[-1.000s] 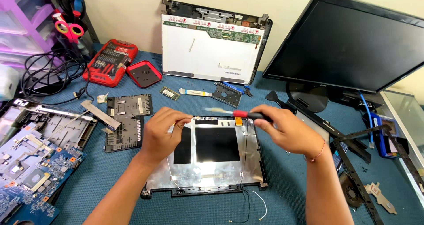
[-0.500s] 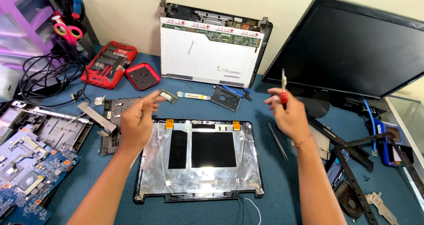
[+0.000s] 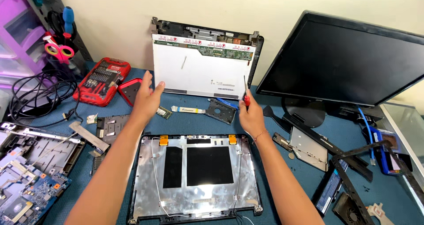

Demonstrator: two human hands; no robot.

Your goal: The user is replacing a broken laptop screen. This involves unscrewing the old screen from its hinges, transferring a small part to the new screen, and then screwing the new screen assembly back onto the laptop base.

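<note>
A person reaches both hands toward the bare white rectangular display panel (image 3: 204,68) that leans upright against the wall, behind the silver foil-lined laptop lid shell (image 3: 194,176) lying flat between the forearms. The left hand (image 3: 148,97) is open, fingers spread and extended, their tips at the panel's lower left corner — touching or just short, the view cannot settle it. The right hand (image 3: 251,114) pinches a slim red-handled screwdriver (image 3: 245,92), blade pointing up beside the panel's lower right edge. Judged from this, a good lift would grip the panel by its metal edges only, with the blade turned away from its face. Left of the left fingers, an open red plastic case (image 3: 102,80) holds rows of driver bits; its small red lid (image 3: 131,91) lies just beside it.
</note>
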